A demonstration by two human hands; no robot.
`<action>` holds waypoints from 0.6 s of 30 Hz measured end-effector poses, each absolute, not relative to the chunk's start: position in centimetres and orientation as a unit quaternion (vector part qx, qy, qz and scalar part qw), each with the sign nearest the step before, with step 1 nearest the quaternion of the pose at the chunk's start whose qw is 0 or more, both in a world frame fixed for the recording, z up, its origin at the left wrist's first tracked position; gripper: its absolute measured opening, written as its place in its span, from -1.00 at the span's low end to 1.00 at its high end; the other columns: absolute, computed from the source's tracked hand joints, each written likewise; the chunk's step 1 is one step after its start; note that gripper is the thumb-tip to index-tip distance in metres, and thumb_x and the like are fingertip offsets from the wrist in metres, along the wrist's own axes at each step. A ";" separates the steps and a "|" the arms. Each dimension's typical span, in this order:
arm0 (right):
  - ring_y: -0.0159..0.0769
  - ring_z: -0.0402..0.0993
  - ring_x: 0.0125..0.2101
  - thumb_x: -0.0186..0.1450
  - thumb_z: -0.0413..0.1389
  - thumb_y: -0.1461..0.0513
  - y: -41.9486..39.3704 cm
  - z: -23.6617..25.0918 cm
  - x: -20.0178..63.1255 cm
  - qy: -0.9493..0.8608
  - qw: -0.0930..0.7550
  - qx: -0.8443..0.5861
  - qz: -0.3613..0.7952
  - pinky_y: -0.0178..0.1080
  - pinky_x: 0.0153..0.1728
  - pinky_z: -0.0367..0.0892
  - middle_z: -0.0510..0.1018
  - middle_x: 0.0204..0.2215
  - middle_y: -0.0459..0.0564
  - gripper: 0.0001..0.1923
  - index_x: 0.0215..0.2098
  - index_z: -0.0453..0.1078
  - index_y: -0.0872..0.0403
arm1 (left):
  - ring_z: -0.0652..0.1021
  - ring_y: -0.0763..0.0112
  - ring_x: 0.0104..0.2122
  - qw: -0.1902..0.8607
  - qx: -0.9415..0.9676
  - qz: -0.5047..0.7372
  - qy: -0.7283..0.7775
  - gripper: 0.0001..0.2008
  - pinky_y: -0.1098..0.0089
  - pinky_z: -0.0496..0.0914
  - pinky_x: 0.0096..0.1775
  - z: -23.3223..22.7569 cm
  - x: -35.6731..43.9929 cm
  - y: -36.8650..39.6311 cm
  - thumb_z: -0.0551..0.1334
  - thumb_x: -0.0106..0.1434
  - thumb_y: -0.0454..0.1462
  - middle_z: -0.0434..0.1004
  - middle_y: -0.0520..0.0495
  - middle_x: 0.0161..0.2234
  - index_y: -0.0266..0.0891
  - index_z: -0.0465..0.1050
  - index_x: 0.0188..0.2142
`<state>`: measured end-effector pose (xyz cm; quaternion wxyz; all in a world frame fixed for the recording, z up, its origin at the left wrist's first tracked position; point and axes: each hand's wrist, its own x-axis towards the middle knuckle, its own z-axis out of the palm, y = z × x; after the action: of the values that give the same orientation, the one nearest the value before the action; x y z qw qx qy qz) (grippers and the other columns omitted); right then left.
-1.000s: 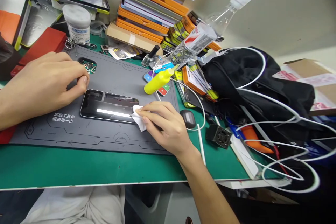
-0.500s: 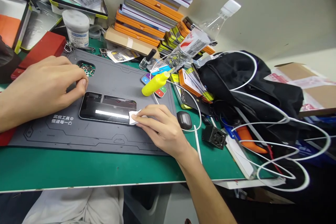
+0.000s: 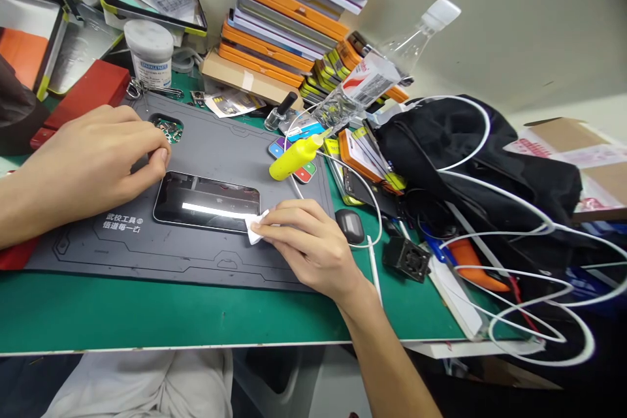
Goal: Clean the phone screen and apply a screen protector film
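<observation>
A black smartphone [image 3: 206,196] lies flat, screen up, on a grey work mat [image 3: 166,255]. A bright strip of light reflects across its glass, and a faint logo shows mid-screen. My right hand [image 3: 313,245] pinches a folded white wipe [image 3: 255,228] between thumb and fingers, at the phone's lower right corner. Over the mat at the phone's upper left is my left hand [image 3: 102,153]. Its fingers are curled in with the thumb against them, and no object shows in it. The palm side is hidden.
A yellow squeeze bottle [image 3: 296,157] with a thin tip stands beyond my right hand, beside a white cable [image 3: 375,202]. Farther back are a clear plastic bottle [image 3: 367,81], stacked cases [image 3: 289,26] and a paste jar [image 3: 149,55]. A small fan [image 3: 409,258] sits at right.
The view has shifted slightly. My right hand has drawn the wipe a little toward me at the phone's corner. The logo on the screen shows more clearly. My left hand stays put.
</observation>
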<state>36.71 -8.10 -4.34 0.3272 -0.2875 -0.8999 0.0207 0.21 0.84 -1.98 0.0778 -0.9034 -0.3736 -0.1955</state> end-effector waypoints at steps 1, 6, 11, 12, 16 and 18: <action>-0.16 0.66 -0.01 0.56 0.27 0.50 -8.1 -4.3 36.7 -0.900 0.329 -0.286 0.025 -0.11 0.05 0.67 0.81 -0.08 0.06 -0.75 0.09 0.68 0.15 | 0.55 0.01 -0.17 0.078 -0.905 -0.199 -0.369 -0.44 0.08 0.39 -0.09 -1.9 0.2 0.8 -0.14 0.76 -0.04 0.65 -0.11 -0.29 -0.13 0.48 -0.24; -0.15 0.66 -0.02 0.54 0.29 0.50 -8.3 -4.2 36.8 -0.898 0.333 -0.285 0.031 -0.10 0.04 0.68 0.81 -0.09 0.05 -0.74 0.10 0.68 0.13 | 0.53 0.02 -0.18 0.072 -0.905 -0.202 -0.368 -0.46 0.11 0.36 -0.08 -1.7 0.2 0.8 -0.12 0.76 -0.04 0.62 -0.09 -0.30 -0.13 0.47 -0.26; -0.14 0.70 0.01 0.59 0.28 0.43 -8.3 -4.3 36.4 -0.898 0.329 -0.293 0.010 -0.05 0.05 0.70 0.81 -0.08 0.06 -0.80 0.09 0.67 0.10 | 0.54 0.00 -0.17 0.073 -0.903 -0.193 -0.377 -0.42 0.08 0.40 -0.07 -1.9 0.3 0.9 -0.15 0.76 -0.01 0.62 -0.11 -0.29 -0.13 0.48 -0.25; -0.13 0.71 0.01 0.62 0.29 0.38 -8.2 -4.3 36.3 -0.898 0.328 -0.292 0.006 -0.03 0.04 0.70 0.81 -0.08 0.06 -0.84 0.10 0.66 0.09 | 0.55 0.00 -0.16 0.073 -0.902 -0.192 -0.380 -0.42 0.06 0.41 -0.06 -1.9 0.3 0.9 -0.15 0.76 -0.01 0.63 -0.12 -0.29 -0.13 0.48 -0.25; -0.09 0.75 0.01 0.66 0.32 0.23 -8.0 -4.2 35.7 -0.903 0.321 -0.284 0.001 0.03 0.04 0.71 0.83 -0.07 0.07 -0.90 0.10 0.66 0.05 | 0.56 -0.02 -0.14 0.056 -0.896 -0.178 -0.403 -0.41 0.00 0.48 -0.02 -1.8 0.4 0.9 -0.18 0.73 0.02 0.63 -0.13 -0.28 -0.12 0.47 -0.26; -0.10 0.75 0.02 0.66 0.32 0.24 -7.8 -4.2 35.4 -0.906 0.317 -0.281 0.001 0.03 0.06 0.70 0.83 -0.06 0.08 -0.90 0.10 0.66 0.07 | 0.56 -0.03 -0.13 0.050 -0.894 -0.170 -0.412 -0.40 -0.03 0.50 0.00 -1.9 0.4 0.9 -0.19 0.71 0.03 0.63 -0.14 -0.29 -0.11 0.47 -0.26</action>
<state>35.44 -7.83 -4.16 0.3167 -0.2812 -0.9059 0.0012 0.39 0.86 -1.87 0.0499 -0.8937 -0.4124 -0.1697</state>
